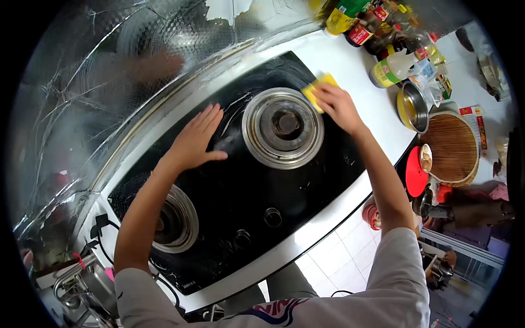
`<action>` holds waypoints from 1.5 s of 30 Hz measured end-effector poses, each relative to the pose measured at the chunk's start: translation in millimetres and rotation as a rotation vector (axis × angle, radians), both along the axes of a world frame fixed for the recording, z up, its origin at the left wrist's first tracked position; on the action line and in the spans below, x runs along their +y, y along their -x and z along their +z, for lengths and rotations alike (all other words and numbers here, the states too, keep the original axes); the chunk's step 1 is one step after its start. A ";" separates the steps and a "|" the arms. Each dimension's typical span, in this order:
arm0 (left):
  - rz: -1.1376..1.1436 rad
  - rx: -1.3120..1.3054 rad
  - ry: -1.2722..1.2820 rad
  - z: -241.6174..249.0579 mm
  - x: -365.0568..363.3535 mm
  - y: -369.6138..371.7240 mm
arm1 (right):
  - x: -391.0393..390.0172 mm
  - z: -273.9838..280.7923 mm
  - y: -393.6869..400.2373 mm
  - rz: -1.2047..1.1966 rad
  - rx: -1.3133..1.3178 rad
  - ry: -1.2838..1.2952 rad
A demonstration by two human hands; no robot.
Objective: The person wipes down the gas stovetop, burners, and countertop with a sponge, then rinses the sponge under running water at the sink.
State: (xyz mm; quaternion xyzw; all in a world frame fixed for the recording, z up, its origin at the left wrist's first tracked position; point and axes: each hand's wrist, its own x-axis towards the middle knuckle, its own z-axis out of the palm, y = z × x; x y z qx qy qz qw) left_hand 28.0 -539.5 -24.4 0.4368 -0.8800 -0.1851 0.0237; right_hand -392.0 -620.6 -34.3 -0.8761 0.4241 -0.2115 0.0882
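A black glass gas stove (229,191) with two round steel burners lies under my arms. My right hand (336,105) holds a yellow sponge (320,92) against the stove's right edge, beside the right burner (283,128). My left hand (196,138) is held flat with its fingers spread, over the stove top between the two burners. It holds nothing. Below my left forearm, the left burner (186,218) is partly covered. White streaks and wet smears show on the black glass around the right burner and near the front left corner.
Bottles (385,70) crowd the white counter (350,65) at the upper right. A steel bowl (414,106), a round wooden board (451,147) and a red lid (415,172) are on the right. Foil (71,109) covers the wall behind. A sink (98,281) is at the lower left.
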 end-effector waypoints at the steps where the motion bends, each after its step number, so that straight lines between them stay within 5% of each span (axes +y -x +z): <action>1: -0.007 0.008 0.006 -0.4 5.3 -0.4 | 22.3 0.5 16.3 -0.078 -0.042 -0.069; 5: 0.072 -0.029 0.082 -9.9 8.5 9.9 | 49.2 -0.2 24.0 -0.107 -0.056 -0.025; 11: 0.109 -0.096 0.094 -8.0 5.6 15.2 | -76.8 -16.2 -84.0 0.080 0.029 0.057; 16: 0.109 -0.045 0.107 -8.4 5.4 14.5 | -32.2 -27.8 -20.2 -0.002 -0.117 0.011; 22: 0.148 0.004 0.156 -10.4 10.0 14.9 | 130.4 2.1 53.4 -0.081 -0.112 -0.204; 32: 0.172 -0.028 0.152 -11.7 7.3 19.3 | -129.5 -26.8 -107.2 0.045 0.125 -0.056; 34: 0.188 -0.037 0.163 -14.9 4.7 20.8 | -124.6 -22.1 -149.3 0.059 0.229 -0.066; 38: 0.216 0.005 0.199 -18.9 2.1 20.7 | -90.1 -23.9 -125.6 0.342 -0.019 -0.141; 42: 0.183 0.060 0.238 -18.6 11.8 26.0 | -93.4 -11.9 -74.7 -0.172 0.084 -0.197; 45: 0.182 0.077 0.239 -13.0 25.0 25.7 | -63.6 -3.1 -137.2 -0.099 0.242 -0.168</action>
